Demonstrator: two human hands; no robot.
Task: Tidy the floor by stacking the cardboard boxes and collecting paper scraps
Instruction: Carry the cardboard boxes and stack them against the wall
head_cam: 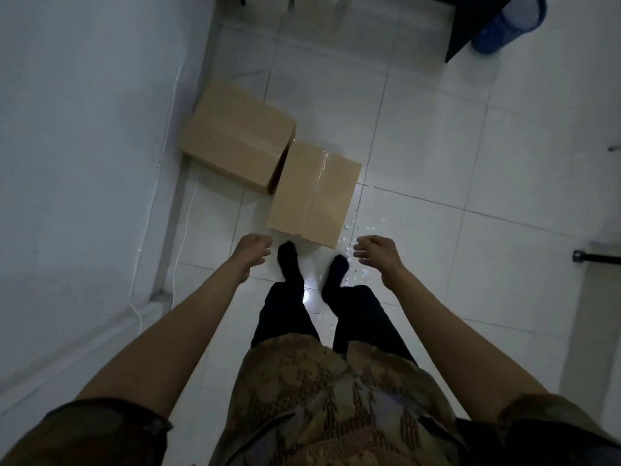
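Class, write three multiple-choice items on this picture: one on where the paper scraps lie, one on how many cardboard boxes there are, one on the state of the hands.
1. The paper scraps lie:
A on a box
B on the floor by the nearer box's right side
C in the bin

2. Cardboard boxes on the floor:
A one
B two
C four

3. The hands:
A empty
B lifting a box
C holding scraps

Answers: 1 B, scraps dot the tiles beside the nearer box. 2 B, the farther box adjoins it. 3 A, left hand and right hand hover, gripping nothing.

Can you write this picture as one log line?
boxes: near box beside far box, unstacked | scraps: on floor | left hand, right hand: empty
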